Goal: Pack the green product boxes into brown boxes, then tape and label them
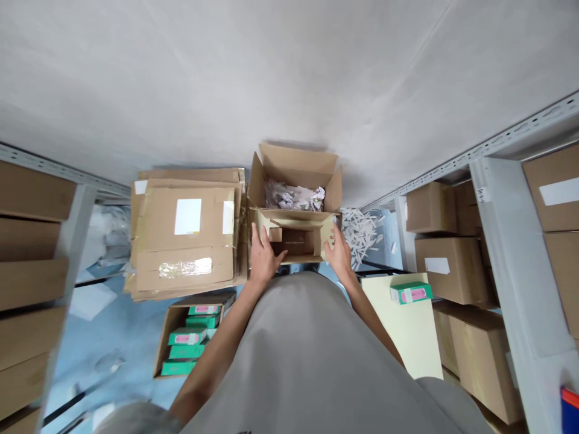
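A small cardboard box (296, 236) with its top uncovered lies in front of me, its brown inside showing. My left hand (266, 254) is at the box's left side, fingers spread and thumb pointing in toward its near left corner. At the right side is my right hand (338, 250), with fingers apart and slightly bent. Whether either palm presses on the box cannot be made out. Directly behind stands a larger cardboard box (298, 158), flaps up, with crumpled paper and clear plastic (295, 196) inside.
Flattened cardboard sheets (154, 229) are stacked at left. Below them, a carton (161, 343) holds several green boxes (186, 336). Another green box (411, 293) sits on a pale board (402, 337) at right. White strips (359, 235) form a pile. Shelves with cartons (447, 268) flank both sides.
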Tool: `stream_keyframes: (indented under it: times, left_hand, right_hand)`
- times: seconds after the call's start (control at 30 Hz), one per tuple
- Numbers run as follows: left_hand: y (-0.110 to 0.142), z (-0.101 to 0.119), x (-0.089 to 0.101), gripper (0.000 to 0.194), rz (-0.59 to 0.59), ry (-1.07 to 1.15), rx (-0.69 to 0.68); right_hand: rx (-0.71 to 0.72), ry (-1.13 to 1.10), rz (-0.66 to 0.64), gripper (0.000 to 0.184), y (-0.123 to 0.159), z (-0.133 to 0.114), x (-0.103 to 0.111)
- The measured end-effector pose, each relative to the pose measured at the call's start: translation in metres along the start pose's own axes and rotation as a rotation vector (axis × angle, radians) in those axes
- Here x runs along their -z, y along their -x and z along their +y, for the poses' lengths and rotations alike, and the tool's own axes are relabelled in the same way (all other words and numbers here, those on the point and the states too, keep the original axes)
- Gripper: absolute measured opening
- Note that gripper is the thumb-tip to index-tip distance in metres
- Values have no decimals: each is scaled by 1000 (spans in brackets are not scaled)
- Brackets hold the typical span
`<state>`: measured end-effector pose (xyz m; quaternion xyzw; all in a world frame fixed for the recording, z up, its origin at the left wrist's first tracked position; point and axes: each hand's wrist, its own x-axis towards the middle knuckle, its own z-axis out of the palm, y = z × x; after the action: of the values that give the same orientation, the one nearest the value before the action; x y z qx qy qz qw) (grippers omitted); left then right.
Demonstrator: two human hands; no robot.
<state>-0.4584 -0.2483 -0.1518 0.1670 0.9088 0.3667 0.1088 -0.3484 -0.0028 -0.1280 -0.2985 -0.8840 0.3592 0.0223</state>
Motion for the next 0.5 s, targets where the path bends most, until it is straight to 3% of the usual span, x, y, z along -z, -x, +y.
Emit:
stream_keyframes:
  times: [0.13,0.27,0.4,0.5]
  left_hand:
    - [-24,15,23,104,73,-46,-116]
    - [-61,28,41,79,78,-62,-160]
    - [-73,26,43,39,87,-24,-148]
    - [-61,19,39,26,99,-4,-126]
  right_hand:
    - [207,74,97,56,-27,-35,26]
    - [319,189,-24,49,-60,-57,32]
    - [318,244,-97,46,-66,-54,29]
    - [326,246,-161,45,-50,-45,33]
